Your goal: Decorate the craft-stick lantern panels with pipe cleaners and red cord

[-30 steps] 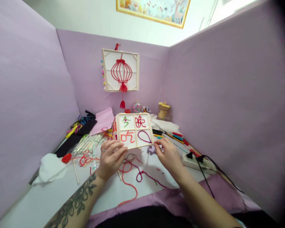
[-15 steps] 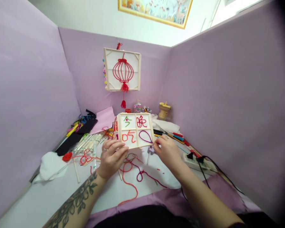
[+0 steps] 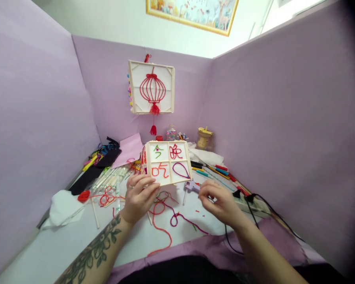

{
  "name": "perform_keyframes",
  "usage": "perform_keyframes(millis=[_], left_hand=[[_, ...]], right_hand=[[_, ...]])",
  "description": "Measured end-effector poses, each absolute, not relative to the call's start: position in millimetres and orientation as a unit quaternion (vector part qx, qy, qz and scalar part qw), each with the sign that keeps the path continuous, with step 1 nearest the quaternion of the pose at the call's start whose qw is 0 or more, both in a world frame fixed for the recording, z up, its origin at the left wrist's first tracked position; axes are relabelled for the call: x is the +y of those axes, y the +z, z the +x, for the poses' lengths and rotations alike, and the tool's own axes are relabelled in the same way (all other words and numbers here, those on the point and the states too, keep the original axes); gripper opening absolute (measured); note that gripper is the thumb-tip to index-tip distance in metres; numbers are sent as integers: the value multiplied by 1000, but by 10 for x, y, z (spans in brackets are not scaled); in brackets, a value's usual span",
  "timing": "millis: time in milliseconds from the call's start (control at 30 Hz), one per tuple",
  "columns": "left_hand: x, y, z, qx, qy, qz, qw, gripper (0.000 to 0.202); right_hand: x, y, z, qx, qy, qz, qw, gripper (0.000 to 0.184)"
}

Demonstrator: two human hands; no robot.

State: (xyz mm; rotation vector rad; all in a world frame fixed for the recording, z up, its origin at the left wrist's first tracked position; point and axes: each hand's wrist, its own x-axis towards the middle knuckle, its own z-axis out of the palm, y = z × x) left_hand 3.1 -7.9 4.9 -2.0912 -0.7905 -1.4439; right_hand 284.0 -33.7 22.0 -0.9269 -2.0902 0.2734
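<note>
While propped upright on the white tabletop [image 3: 62,248], pale wooden four-pane frame with yarn characters [image 3: 168,162] held by left hand [image 3: 139,197] alone, fingers closed on lower left edge. Right hand [image 3: 217,199] off to the right and below, loosely curled, gripping nothing visible, just beside lilac glue gun [image 3: 191,186].

Risks, as judged:
- One-sided grip only; could tip or twist toward unsupported right side, knocking coloured pencils [image 3: 213,170] behind.
- Purple yarn loop in lower right pane [image 3: 180,170] possibly not set; could lift or smear if touched, bond not visible.
- Loose red and purple yarn strands [image 3: 162,215] trailing under both wrists; snag likely on any sweep of forearm.
- Black cord [image 3: 254,221] running from white power strip [image 3: 250,201] across right forearm path; could drag glue gun or strip.
- Glue gun nozzle near right fingers; burn risk if hot, cannot tell.

Hanging red lantern panel [image 3: 152,87] on back wall, well apart.
</note>
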Motion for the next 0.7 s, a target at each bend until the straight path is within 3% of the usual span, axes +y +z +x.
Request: perform_keyframes(millis=[100, 167, 233, 367, 567, 700], left_hand=[[-73, 42, 29, -288, -529, -762, 236, 24], [-67, 33, 25, -287, -529, -764, 234, 25], [-60, 22, 19, -288, -528, -765, 232, 26], [-49, 1, 5, -285, -531, -765, 229, 28], [-44, -3, 3, -285, -527, -768, 228, 30], [-43, -6, 8, -287, -527, -768, 223, 30]], right_hand=[[-376, 100, 2895, -895, 129, -347, 248, 14], [-336, 2, 2925, -894, 103, -394, 188, 19], [-260, -64, 2942, -861, 77, -450, 224, 26], [-94, -59, 2921, -764, 55, -506, 395, 7], [9, -24, 2807, -730, 49, -512, 450, 19], [-25, -33, 2712, -738, 17, -503, 449, 12]])
